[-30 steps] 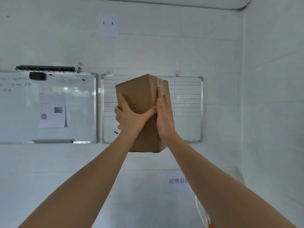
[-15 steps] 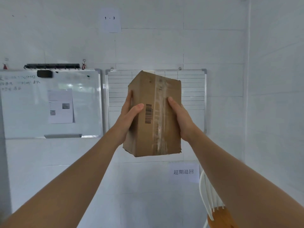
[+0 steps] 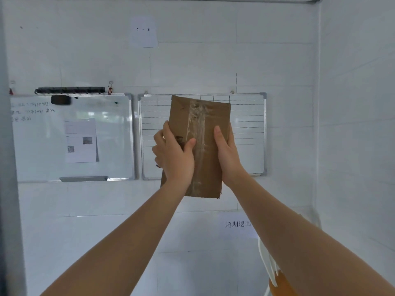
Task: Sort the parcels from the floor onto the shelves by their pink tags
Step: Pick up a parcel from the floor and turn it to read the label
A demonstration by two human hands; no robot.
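Observation:
A brown cardboard parcel (image 3: 199,124) stands upright in the air in front of me, at arm's length and about head height. A strip of clear tape runs down its near face and a small barcode shows at its left. My left hand (image 3: 174,154) grips its left side with the thumb across the face. Along its right edge my right hand (image 3: 227,155) lies flat, fingers pointing up. No pink tag shows on the faces I see. No shelves or floor are in view.
A white wall is close ahead with a whiteboard (image 3: 42,133) at the left and a lined board (image 3: 248,129) behind the parcel. A sheet marked "1 - 3" (image 3: 143,30) hangs above. A white chair with an orange seat (image 3: 275,280) stands at the lower right.
The parcel has been turned in my hands so its taped face is square to me. My left hand now covers most of the barcode; the view has shifted slightly.

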